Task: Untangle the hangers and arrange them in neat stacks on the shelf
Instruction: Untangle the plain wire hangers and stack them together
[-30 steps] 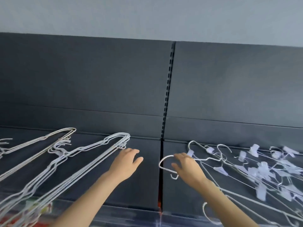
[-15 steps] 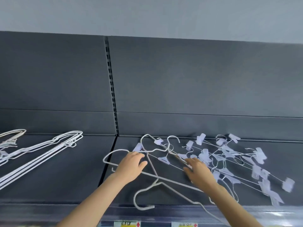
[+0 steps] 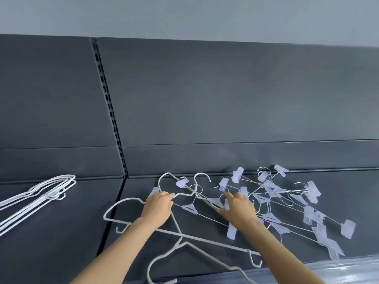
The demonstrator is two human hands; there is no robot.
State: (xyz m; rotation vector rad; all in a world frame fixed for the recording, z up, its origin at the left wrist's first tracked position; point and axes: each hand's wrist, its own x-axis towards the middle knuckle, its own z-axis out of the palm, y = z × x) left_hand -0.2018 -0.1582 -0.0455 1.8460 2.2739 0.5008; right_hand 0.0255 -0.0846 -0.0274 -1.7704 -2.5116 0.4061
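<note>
The left hand (image 3: 158, 208) has its fingers curled over the wire of a white hanger (image 3: 183, 194), gripping it where the wire bends just ahead of the knuckles. Beneath that wrist and forearm, more loose white hangers (image 3: 205, 241) cross each other on the dark shelf (image 3: 61, 232).

The right hand (image 3: 239, 208) lies flat, fingers stretched forward and thumb out toward the left hand, pressing on a tangle of clip hangers (image 3: 287, 203). The tangle spreads from under this palm away to its outer side and back to the shelf's rear panel (image 3: 205, 99). I cannot tell whether the thumb pinches a rod.

Well off to the outer side of the left hand, apart from both grips, a neat stack of hangers (image 3: 47, 191) rests on the shelf.
</note>
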